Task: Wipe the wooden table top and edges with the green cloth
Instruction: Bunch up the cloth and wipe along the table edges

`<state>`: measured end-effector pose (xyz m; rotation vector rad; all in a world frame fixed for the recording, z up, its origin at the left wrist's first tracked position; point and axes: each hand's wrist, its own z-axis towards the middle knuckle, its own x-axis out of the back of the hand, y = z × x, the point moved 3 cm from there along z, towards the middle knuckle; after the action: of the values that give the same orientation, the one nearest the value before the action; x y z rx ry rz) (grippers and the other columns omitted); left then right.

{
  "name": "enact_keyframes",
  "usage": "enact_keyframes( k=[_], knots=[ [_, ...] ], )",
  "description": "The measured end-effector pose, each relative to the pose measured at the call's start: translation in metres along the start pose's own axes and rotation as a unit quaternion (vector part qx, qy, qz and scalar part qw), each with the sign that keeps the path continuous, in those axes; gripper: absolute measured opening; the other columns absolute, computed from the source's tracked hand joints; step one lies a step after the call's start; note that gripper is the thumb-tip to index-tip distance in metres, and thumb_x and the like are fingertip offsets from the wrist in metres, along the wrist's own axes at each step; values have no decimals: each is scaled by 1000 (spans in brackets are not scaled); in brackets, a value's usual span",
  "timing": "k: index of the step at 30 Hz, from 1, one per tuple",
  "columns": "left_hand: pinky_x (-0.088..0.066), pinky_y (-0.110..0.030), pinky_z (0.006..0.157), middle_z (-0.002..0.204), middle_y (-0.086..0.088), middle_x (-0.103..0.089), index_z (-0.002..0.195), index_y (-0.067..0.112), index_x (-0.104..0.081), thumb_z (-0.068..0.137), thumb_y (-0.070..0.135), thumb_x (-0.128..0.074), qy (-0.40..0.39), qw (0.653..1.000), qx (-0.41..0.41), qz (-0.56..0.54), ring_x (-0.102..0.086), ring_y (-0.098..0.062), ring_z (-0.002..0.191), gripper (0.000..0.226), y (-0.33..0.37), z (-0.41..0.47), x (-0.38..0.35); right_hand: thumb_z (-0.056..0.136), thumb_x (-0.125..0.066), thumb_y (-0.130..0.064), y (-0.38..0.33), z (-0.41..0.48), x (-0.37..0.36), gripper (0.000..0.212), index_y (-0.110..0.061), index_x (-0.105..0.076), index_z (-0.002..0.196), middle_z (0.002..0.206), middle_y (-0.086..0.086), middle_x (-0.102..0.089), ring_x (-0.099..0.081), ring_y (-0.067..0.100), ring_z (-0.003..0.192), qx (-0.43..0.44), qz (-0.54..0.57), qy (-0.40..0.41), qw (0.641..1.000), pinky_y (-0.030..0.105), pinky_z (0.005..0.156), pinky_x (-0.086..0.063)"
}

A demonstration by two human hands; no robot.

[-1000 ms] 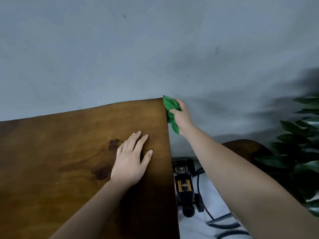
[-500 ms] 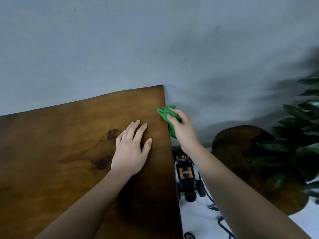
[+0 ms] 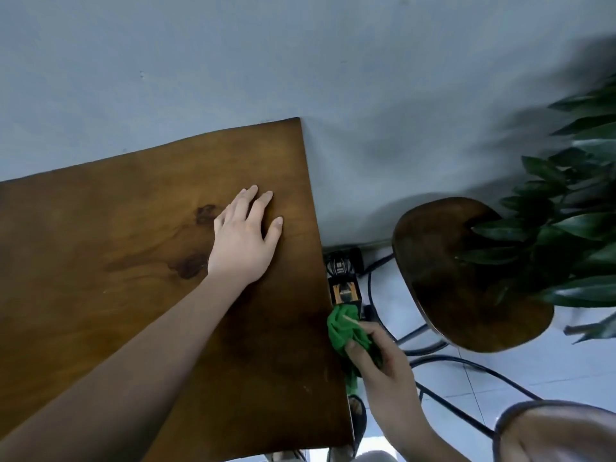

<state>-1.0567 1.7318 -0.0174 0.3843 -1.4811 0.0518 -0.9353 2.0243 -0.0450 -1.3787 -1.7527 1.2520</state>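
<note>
The wooden table (image 3: pixel 100 261) fills the left and centre, its top brown with dark knots. My left hand (image 3: pixel 245 238) lies flat on the top near the right edge, fingers apart, holding nothing. My right hand (image 3: pixel 383 365) grips the bunched green cloth (image 3: pixel 346 331) and presses it against the table's right side edge, in the near half of that edge. A strip of the cloth hangs down below the hand.
A grey wall runs behind the table. To the right stands a round dark wooden stool (image 3: pixel 466 278) on black metal legs, with leafy plant (image 3: pixel 573 228) over it. A black and orange toy car (image 3: pixel 343 278) and cables lie on the white tiled floor.
My right hand has slid the green cloth along the right side edge, from near the far corner toward me. My left hand stays flat on the top. The camera has tilted downward.
</note>
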Motion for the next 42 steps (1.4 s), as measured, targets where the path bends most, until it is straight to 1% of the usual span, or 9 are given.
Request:
enact_keyframes(
  k=[6, 10, 16, 20, 24, 28, 32, 40, 42],
  knots=[
    [-20, -53, 134, 178, 3, -30, 167, 35, -37, 113, 62, -33, 11, 1000, -5, 3, -21, -20, 167, 61, -2, 0, -1, 114, -63, -23, -47, 106, -19, 19, -29, -76, 127, 113, -14, -79, -74, 5, 106, 67, -116, 21, 991, 30, 92, -59],
    [-19, -51, 133, 177, 2, -32, 166, 34, -40, 113, 60, -35, 21, 1000, -8, -1, -22, -20, 166, 59, -3, 0, -1, 115, -59, -32, -96, 212, -40, 35, -22, -66, 148, 132, -10, -72, -66, 8, 117, 118, -200, 51, 971, 29, 98, -51],
    [-16, -52, 134, 178, 2, -31, 167, 35, -38, 112, 62, -32, 11, 1000, -3, 3, -22, -22, 166, 61, -1, 0, -1, 105, -63, -21, -134, 273, -59, 27, -23, -74, 130, 125, -4, -75, -69, 18, 114, 152, -267, 85, 948, 40, 101, -57],
    [-17, -54, 134, 179, 0, -29, 167, 33, -38, 113, 60, -33, 11, 1000, -12, -6, -20, -23, 167, 61, -1, -3, 0, 106, -65, -22, -112, 224, -52, 22, -22, -75, 125, 125, -9, -75, -68, 12, 114, 153, -238, 89, 955, 38, 105, -56],
    [-20, -57, 134, 180, 0, -26, 168, 31, -36, 113, 54, -40, 25, 999, -32, -31, -16, -23, 169, 59, -3, -7, 2, 107, -68, -22, -80, 137, -43, 31, -28, -74, 136, 130, -18, -68, -61, 2, 114, 143, -228, 80, 960, 8, 94, -46],
    [-22, -60, 134, 179, -1, -27, 167, 28, -37, 113, 47, -50, 15, 997, -61, -46, -17, -26, 169, 59, -1, -20, 9, 102, -76, -18, -39, 47, -35, 32, -28, -77, 132, 131, -5, -73, -67, 9, 115, 157, -242, 91, 953, 26, 101, -56],
    [-22, -59, 134, 179, 0, -29, 168, 30, -36, 112, 46, -55, -13, 993, -103, -62, -20, -25, 168, 61, 9, -54, 19, 99, -78, -12, -5, -34, -32, 31, -24, -79, 127, 134, -4, -67, -63, 4, 122, 158, -267, 103, 945, 8, 104, -45],
    [-22, -53, 132, 177, 6, -33, 164, 33, -40, 112, 47, -55, -49, 980, -170, -94, -26, -20, 165, 56, 1, -149, 30, 100, -69, 10, 58, -136, -40, 46, -29, -82, 120, 125, -3, -76, -78, 31, 104, 116, -24, 201, 972, 51, 90, -66],
    [-23, -53, 132, 175, 5, -34, 163, 32, -41, 112, 47, -54, -59, 976, -181, -101, -27, -20, 164, 55, -10, -171, 29, 105, -65, 6, 58, -137, -54, 40, -27, -81, 123, 115, -3, -81, -80, 27, 103, 103, 50, 253, 961, 45, 93, -67]
  ],
)
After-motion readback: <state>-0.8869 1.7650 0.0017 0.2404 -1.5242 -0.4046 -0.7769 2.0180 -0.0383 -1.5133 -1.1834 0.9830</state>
